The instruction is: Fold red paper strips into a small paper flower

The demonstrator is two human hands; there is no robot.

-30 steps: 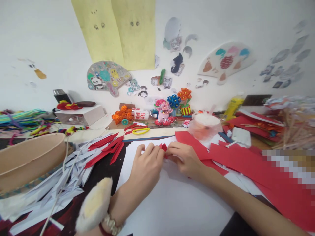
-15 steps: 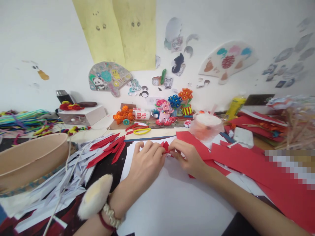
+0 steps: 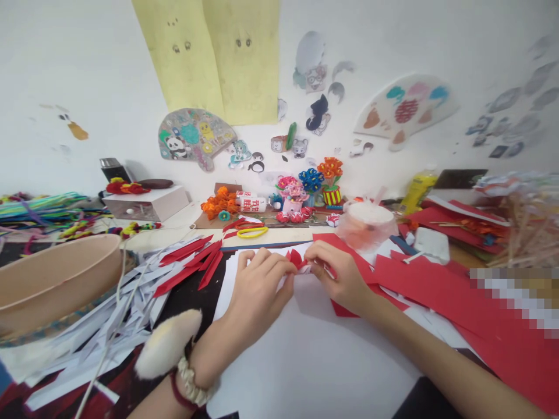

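Observation:
Both hands pinch a small folded piece of red paper, held just above the far part of a white sheet. My left hand has thumb and forefinger closed on the paper's left side, its other fingers curled. On the right edge of the paper, my right hand grips with closed fingertips. A pale underside of the paper shows near the right fingertips. Folded red strips lie left of the sheet, and larger red sheets lie to the right.
A pile of white paper strips and a beige oval bowl are at the left. Yellow-handled scissors lie behind the sheet. A lidded plastic cup stands at the back right. A white cable crosses the strips.
My right hand has moved slightly right and my left thumb has shifted lower. More of the red paper and its pale side shows between my hands.

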